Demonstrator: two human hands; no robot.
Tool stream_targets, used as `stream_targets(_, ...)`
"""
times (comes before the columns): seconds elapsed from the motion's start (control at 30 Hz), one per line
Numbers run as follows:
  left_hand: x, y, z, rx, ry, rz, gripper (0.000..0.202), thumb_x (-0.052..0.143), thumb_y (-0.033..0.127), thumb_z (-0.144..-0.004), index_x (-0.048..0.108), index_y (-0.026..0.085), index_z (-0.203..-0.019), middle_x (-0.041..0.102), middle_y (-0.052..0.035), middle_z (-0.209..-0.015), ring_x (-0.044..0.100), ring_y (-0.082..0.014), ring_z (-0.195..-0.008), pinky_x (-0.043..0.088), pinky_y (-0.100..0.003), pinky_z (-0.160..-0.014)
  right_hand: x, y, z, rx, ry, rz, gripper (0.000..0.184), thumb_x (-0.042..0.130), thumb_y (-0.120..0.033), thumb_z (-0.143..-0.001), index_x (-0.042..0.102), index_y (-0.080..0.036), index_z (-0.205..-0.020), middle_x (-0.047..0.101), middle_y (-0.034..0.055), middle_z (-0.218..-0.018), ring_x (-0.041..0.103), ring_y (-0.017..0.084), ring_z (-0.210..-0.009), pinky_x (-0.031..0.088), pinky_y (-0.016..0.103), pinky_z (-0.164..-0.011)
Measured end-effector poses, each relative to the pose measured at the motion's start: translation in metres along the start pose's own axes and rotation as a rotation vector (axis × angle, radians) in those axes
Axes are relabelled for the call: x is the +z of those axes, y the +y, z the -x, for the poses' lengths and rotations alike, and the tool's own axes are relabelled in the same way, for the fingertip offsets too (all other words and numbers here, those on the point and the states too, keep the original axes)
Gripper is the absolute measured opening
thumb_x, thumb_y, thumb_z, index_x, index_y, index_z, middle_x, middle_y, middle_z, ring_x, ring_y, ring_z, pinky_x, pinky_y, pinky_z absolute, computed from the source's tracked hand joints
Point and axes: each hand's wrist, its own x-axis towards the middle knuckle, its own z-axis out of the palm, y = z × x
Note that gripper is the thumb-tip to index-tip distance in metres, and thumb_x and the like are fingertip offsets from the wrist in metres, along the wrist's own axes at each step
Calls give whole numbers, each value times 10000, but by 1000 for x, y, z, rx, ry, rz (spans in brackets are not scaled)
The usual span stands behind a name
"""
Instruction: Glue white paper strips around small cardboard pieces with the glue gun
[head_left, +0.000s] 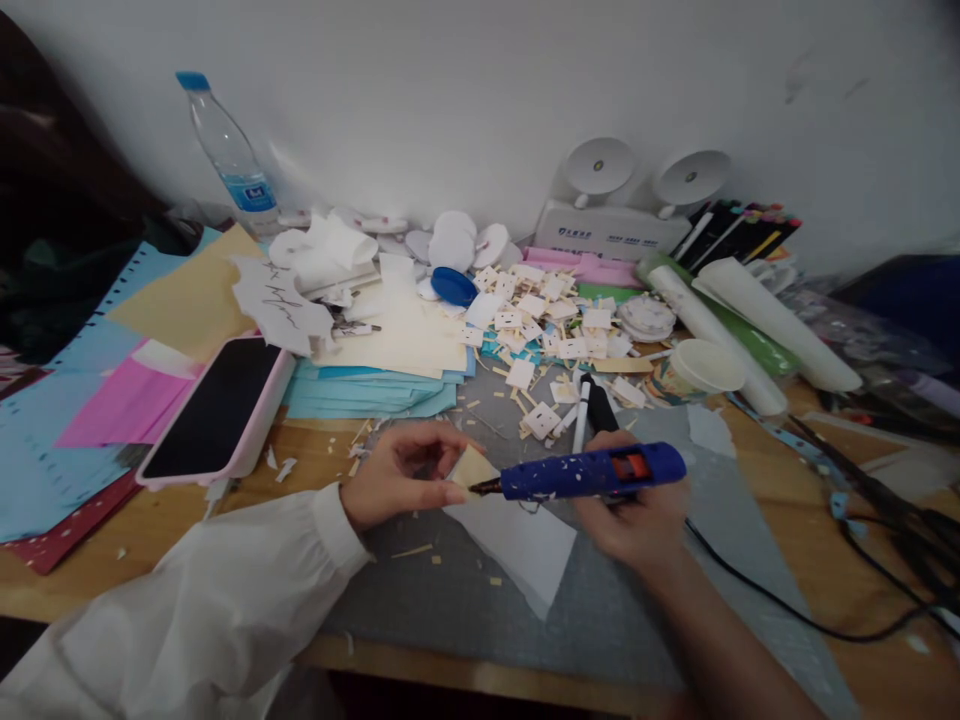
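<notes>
Over the table (420,672), near the middle of its front edge, the person's left hand (409,475) pinches a small cream paper piece (474,464) just left of the blue glue gun (577,472), which the right hand (637,520) grips crosswise, nozzle (489,486) pointing at the paper.

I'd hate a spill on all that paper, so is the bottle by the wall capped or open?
Capped: a blue cap sits on top of the clear bottle.
</notes>
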Motion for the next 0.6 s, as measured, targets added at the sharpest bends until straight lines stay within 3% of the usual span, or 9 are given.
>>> stream_targets(0.17,0,-2,0,-18,10,74,460,828,397,-600,708,144,-965,424,40,-624,434,-100,-588,347,-228,-568,0,-1,-2,-11,8,-11,119,589,-227,-685,512,-236,-775,578,-47,-542,540,124,-395,434,226,-394)
stream_targets(0.6,1,-1,0,-21,20,94,463,841,374,-585,716,148,-969,410,44,-613,423,-99,-582,343,-227,-557,2,-3,3,118,30,-22,161,633,-315,-656,494,-250,-707,502,-59,-492,486,136,-391,404,259,-383)
